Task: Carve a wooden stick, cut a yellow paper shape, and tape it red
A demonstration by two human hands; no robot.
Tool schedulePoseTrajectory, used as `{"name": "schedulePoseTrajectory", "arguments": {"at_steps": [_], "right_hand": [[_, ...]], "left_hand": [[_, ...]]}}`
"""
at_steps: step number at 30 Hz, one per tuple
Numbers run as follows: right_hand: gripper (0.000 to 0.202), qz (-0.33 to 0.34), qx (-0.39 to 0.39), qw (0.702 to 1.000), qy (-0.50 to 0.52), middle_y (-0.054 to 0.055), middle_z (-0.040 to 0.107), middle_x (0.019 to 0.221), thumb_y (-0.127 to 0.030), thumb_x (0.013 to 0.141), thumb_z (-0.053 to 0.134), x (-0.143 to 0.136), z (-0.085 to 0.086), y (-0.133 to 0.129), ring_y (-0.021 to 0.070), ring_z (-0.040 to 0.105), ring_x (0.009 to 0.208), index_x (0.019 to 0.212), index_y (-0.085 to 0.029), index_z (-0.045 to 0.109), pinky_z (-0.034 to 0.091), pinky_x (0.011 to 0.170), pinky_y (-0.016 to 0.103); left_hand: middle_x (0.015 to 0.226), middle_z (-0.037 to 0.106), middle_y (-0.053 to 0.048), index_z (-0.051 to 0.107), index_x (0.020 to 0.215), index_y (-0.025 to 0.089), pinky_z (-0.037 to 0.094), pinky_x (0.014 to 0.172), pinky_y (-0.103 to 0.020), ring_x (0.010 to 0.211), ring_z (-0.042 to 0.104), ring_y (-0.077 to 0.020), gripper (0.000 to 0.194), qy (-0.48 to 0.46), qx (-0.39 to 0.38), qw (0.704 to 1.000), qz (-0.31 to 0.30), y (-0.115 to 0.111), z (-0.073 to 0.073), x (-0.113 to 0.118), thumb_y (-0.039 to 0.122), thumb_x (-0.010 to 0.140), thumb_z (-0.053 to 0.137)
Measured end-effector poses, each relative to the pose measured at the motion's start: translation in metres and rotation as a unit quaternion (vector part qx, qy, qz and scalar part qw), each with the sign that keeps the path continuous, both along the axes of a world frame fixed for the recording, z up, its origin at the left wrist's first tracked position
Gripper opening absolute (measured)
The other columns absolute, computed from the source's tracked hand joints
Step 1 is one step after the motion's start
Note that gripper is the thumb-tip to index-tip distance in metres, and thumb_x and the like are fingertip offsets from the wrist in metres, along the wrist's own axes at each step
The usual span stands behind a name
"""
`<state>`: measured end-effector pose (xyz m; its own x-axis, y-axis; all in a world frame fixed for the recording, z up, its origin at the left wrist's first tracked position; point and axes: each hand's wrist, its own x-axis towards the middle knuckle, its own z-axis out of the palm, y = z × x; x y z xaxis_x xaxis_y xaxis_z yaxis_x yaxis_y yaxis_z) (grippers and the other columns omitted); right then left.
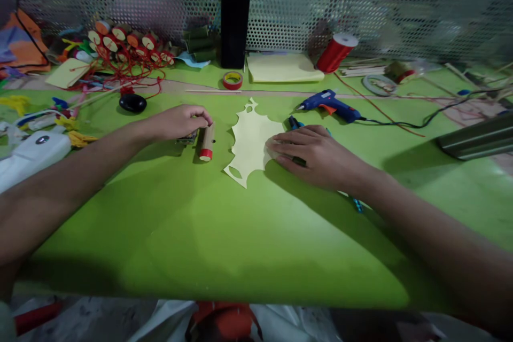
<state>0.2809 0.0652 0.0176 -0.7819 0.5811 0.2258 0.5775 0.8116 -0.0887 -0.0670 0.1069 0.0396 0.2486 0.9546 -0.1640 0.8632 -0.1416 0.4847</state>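
At the left of the work area, my left hand (186,120) has its fingers curled onto the far end of a brown cardboard tube (207,141) with a red band at its near end. A small flat object (186,139) shows partly under that hand; I cannot make out its kind. My right hand (308,152) rests with fingers stretched out at the right edge of a pale yellow sheet of paper (254,139), whose outline is scalloped by cut-outs. Something dark blue (295,123) lies mostly hidden behind the right hand, and a teal end (358,205) pokes out below the wrist.
A blue glue gun (331,104) with its cable lies beyond my right hand. Behind are a phone (234,31), a tape roll (232,80), folded yellow paper (280,68) and a red spool (336,53). Red-tied tubes (128,43) pile up left; a metal cylinder (476,138) stands right.
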Motion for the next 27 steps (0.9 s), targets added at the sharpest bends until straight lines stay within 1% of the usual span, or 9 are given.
{"name": "schedulePoseTrajectory", "arguments": {"at_steps": [3, 5, 7, 11, 15, 20, 23, 25, 27], "right_hand": [[0.034, 0.010, 0.012, 1.000, 0.010, 0.010, 0.077, 0.134, -0.032, 0.110, 0.051, 0.0011, 0.0005, 0.0005, 0.0291, 0.074, 0.115, 0.123, -0.020, 0.079, 0.049, 0.100, 0.047], [0.033, 0.007, 0.013, 1.000, 0.013, 0.012, 0.078, 0.131, -0.032, 0.109, 0.051, 0.0021, -0.0001, 0.0016, 0.0300, 0.074, 0.114, 0.121, -0.017, 0.079, 0.050, 0.100, 0.049], [0.034, 0.002, 0.013, 1.000, 0.014, 0.013, 0.077, 0.131, -0.031, 0.108, 0.052, 0.0030, -0.0006, 0.0028, 0.0312, 0.074, 0.116, 0.124, -0.016, 0.078, 0.050, 0.103, 0.051], [0.035, -0.001, 0.010, 1.000, 0.018, 0.014, 0.076, 0.135, -0.031, 0.108, 0.054, 0.0037, -0.0014, 0.0043, 0.0322, 0.072, 0.122, 0.132, -0.015, 0.074, 0.048, 0.108, 0.053], [0.034, -0.002, 0.014, 1.000, 0.020, 0.013, 0.076, 0.134, -0.031, 0.107, 0.054, 0.0032, -0.0021, 0.0051, 0.0323, 0.072, 0.122, 0.130, -0.016, 0.075, 0.048, 0.107, 0.052], [0.036, -0.004, 0.018, 1.000, 0.016, 0.014, 0.076, 0.134, -0.032, 0.109, 0.051, 0.0028, -0.0017, 0.0057, 0.0323, 0.072, 0.121, 0.129, -0.014, 0.074, 0.048, 0.107, 0.053], [0.035, -0.007, 0.017, 1.000, 0.018, 0.014, 0.076, 0.134, -0.032, 0.109, 0.051, 0.0027, -0.0016, 0.0050, 0.0320, 0.072, 0.121, 0.129, -0.015, 0.075, 0.048, 0.107, 0.052], [0.035, -0.011, 0.014, 1.000, 0.020, 0.013, 0.076, 0.133, -0.032, 0.109, 0.051, 0.0025, -0.0011, 0.0041, 0.0318, 0.072, 0.121, 0.129, -0.017, 0.075, 0.047, 0.107, 0.052], [0.035, -0.013, 0.011, 1.000, 0.015, 0.014, 0.076, 0.134, -0.033, 0.109, 0.051, 0.0024, 0.0009, 0.0036, 0.0321, 0.071, 0.122, 0.129, -0.017, 0.074, 0.047, 0.107, 0.052]], "left_hand": [[0.122, 0.078, -0.002, 0.075, 0.114, 0.026, 0.053, 0.101, -0.036, 0.109, 0.069, -0.0245, 0.033, -0.009, -0.034, 0.999, 0.005, -0.0005, -0.0003, -0.0002, 0.040, 0.096, 0.052], [0.127, 0.076, -0.002, 0.073, 0.118, 0.023, 0.050, 0.106, -0.037, 0.110, 0.066, -0.0214, 0.034, -0.012, -0.040, 0.999, 0.002, -0.0030, 0.0019, 0.0008, 0.039, 0.099, 0.050], [0.129, 0.075, -0.002, 0.071, 0.121, 0.021, 0.048, 0.107, -0.038, 0.110, 0.064, -0.0193, 0.034, -0.012, -0.042, 0.999, -0.001, -0.0054, 0.0040, 0.0018, 0.039, 0.101, 0.049], [0.129, 0.075, -0.002, 0.071, 0.120, 0.021, 0.048, 0.105, -0.037, 0.109, 0.063, -0.0200, 0.035, -0.013, -0.045, 0.999, 0.004, -0.0066, 0.0049, 0.0019, 0.040, 0.101, 0.050], [0.127, 0.075, -0.002, 0.071, 0.121, 0.023, 0.048, 0.104, -0.037, 0.108, 0.064, -0.0208, 0.034, -0.014, -0.045, 0.999, 0.011, -0.0053, 0.0036, 0.0015, 0.041, 0.101, 0.050], [0.130, 0.074, -0.002, 0.071, 0.122, 0.024, 0.048, 0.106, -0.039, 0.113, 0.065, -0.0226, 0.034, -0.018, -0.048, 0.999, 0.010, -0.0027, 0.0003, -0.0007, 0.041, 0.100, 0.051], [0.131, 0.074, -0.002, 0.070, 0.124, 0.025, 0.047, 0.108, -0.041, 0.115, 0.065, -0.0239, 0.036, -0.023, -0.046, 0.999, 0.005, 0.0004, -0.0032, -0.0038, 0.044, 0.100, 0.050], [0.131, 0.073, -0.002, 0.070, 0.125, 0.027, 0.049, 0.107, -0.040, 0.115, 0.066, -0.0247, 0.038, -0.022, -0.046, 0.999, 0.000, 0.0019, -0.0035, -0.0055, 0.046, 0.098, 0.051], [0.130, 0.073, -0.003, 0.069, 0.126, 0.027, 0.051, 0.102, -0.039, 0.110, 0.068, -0.0255, 0.040, -0.009, -0.049, 0.999, -0.007, 0.0017, -0.0006, -0.0066, 0.047, 0.096, 0.052]]}}
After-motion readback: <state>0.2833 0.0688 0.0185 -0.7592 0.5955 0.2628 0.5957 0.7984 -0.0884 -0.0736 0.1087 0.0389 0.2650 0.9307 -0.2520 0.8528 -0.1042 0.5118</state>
